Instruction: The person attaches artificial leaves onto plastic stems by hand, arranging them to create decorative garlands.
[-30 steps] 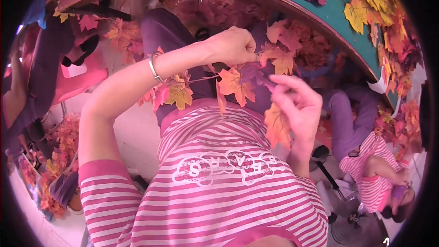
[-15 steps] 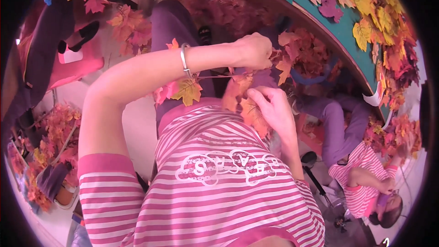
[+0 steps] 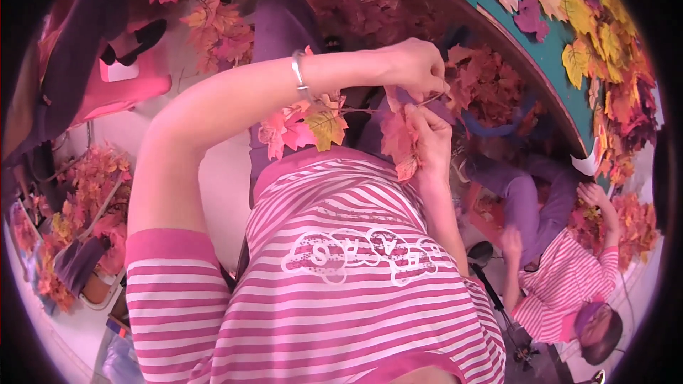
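My left hand [image 3: 416, 67], with a silver bangle on its wrist, reaches across my lap, its fingers pinched on a thin brown stem [image 3: 435, 98]. Just below it, my right hand [image 3: 432, 135] is closed around the lower end of the stem, next to an orange-red artificial maple leaf [image 3: 400, 141]. Under my left wrist hangs a cluster of artificial maple leaves, a pink one [image 3: 287, 130] and a yellow one [image 3: 328, 128] among them. A thin stem runs from that cluster toward my hands. The exact grip points are partly hidden by my fingers.
Ahead curves a green-topped table [image 3: 498, 11] with yellow, orange and purple leaves heaped on it. Piles of red-orange leaves [image 3: 491, 85] lie beneath it and at left [image 3: 92, 185]. A co-worker [image 3: 562, 270] in a striped shirt sits at right; a pink stool [image 3: 135, 89] stands at left.
My right hand has moved up close to my left, and the leaf by it has turned. The co-worker's hands have come away from the head. The whole view has shifted slightly.
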Demonstrator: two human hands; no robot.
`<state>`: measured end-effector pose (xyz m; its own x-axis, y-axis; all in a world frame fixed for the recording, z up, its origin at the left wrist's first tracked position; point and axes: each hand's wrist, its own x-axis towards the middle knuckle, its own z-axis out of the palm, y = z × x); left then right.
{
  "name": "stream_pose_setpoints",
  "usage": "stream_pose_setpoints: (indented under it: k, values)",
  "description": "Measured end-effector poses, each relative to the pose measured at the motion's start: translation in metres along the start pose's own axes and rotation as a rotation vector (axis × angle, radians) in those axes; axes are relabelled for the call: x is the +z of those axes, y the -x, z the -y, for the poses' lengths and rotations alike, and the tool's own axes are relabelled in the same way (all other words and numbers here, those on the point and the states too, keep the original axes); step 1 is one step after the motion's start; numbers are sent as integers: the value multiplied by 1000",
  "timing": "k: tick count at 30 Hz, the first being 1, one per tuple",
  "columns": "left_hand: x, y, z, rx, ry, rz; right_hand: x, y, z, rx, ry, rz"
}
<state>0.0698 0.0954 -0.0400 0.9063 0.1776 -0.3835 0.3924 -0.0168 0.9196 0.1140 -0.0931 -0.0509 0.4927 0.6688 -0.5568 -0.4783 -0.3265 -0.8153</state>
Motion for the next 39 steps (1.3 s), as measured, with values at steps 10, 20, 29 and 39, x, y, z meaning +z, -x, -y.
stream_pose_setpoints:
  k: [10, 20, 29, 39]
  values:
    - [-51, 82, -7, -4, -451, 16, -6, -20, 16, -3, -165, 14]
    - [-53, 72, 11, -36, -385, 197, 1, -26, 43, -68, -186, 237]
    - [-47, 67, 17, -158, -317, 202, 0, -28, 46, -71, -220, 211]
    - [-40, 76, -5, -259, 399, 408, -16, -58, 51, -309, 98, 262]
